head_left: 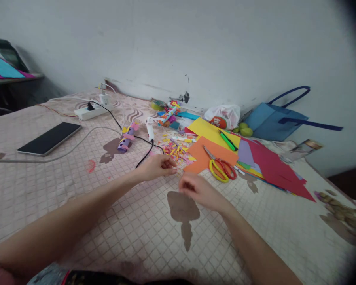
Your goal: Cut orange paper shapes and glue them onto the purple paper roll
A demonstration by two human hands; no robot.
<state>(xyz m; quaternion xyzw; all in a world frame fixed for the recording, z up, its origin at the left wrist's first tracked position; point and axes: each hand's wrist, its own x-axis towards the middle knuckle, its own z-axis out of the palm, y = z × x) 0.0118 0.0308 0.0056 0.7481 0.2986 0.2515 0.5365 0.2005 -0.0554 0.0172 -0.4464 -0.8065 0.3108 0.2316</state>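
Orange paper (196, 155) lies near the curled left hand (156, 167) and right hand (202, 190), any hold too blurred to tell.

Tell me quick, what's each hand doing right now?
Left hand: fingers curled; can't tell if holding anything.
Right hand: fingers curled; can't tell either.

Soft even light, blurry, dark right corners

Both hands (156, 168) (201, 190) near each other (half-curled)
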